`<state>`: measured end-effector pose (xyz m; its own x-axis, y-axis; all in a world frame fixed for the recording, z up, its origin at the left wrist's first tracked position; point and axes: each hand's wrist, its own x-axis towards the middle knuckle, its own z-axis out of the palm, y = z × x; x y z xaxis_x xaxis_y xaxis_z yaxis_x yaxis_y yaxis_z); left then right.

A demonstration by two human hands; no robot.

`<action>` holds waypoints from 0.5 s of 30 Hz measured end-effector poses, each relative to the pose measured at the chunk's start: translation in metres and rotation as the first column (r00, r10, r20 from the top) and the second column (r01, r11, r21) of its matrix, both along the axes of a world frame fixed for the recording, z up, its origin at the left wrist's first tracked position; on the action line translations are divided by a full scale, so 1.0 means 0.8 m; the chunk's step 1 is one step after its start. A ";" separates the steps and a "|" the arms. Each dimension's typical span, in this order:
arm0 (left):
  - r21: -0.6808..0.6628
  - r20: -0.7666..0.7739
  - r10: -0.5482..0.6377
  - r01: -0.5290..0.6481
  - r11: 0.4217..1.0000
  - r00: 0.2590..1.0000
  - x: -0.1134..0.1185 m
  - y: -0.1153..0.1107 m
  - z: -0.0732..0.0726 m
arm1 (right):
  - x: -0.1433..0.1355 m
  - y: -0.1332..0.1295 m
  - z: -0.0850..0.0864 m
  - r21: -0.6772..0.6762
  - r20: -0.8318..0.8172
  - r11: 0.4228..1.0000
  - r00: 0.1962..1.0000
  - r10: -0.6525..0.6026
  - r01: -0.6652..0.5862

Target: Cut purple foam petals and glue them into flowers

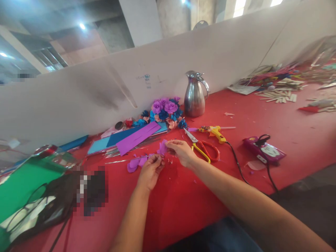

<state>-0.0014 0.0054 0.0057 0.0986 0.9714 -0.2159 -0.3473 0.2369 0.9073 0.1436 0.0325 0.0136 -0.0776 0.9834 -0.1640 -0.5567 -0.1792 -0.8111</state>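
Note:
Over the middle of the red table, my left hand (151, 168) is closed in a pinch at the lower end of a purple paper flower (162, 147). My right hand (181, 151) pinches the flower's upper right edge with thumb and forefinger. A thin wire (115, 162) runs out to the left behind my left hand; whether it joins the flower is hidden. Loose purple paper petals (134, 164) lie just left of that hand. Scissors (202, 148) with red and yellow handles rest beside my right wrist, blades pointing up and left.
A yellow glue gun (216, 133) has its cord running near my right forearm to a purple power strip (265, 150). Behind stand a steel jug (194, 96) and a bunch of paper flowers (166, 108). Purple paper (138, 137) lies left, near a green sheet (26, 185).

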 end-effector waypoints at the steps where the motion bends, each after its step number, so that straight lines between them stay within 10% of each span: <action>1: -0.005 0.006 0.008 -0.008 1.000 1.000 0.001 -0.001 0.001 | 0.000 0.000 0.000 0.002 0.002 1.000 1.000 0.004 -0.004; 15: 0.011 -0.034 0.050 -0.049 0.999 0.998 0.003 -0.003 0.003 | -0.004 -0.005 0.000 -0.010 0.032 0.999 0.999 0.039 -0.039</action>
